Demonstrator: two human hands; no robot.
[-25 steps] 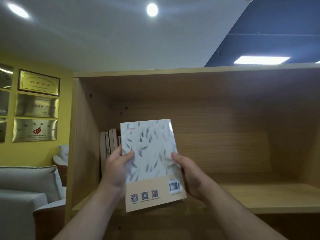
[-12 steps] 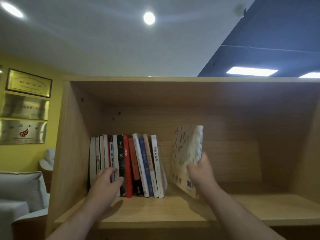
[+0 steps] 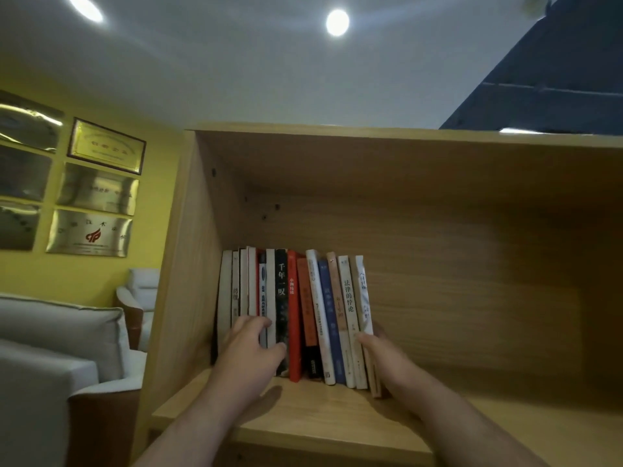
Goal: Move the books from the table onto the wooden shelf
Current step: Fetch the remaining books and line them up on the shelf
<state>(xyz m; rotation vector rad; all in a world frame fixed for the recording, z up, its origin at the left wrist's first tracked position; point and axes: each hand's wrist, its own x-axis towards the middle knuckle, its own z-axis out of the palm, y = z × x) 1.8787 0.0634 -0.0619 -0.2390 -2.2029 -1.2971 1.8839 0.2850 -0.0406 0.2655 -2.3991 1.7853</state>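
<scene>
Patterned book (image 3: 363, 298) now shelved, roughly fifteen books, right hand (image 3: 387, 358) gripping it, left hand (image 3: 251, 345) open.

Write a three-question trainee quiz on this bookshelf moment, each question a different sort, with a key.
1. True or false: the pale book at the right end of the row stands on the wooden shelf.
2. Which hand holds that end book? A) left hand B) right hand C) neither
3. Fill in: the row stands against the shelf's ____ wall.

Key: 1 true; 2 B; 3 left.
</scene>
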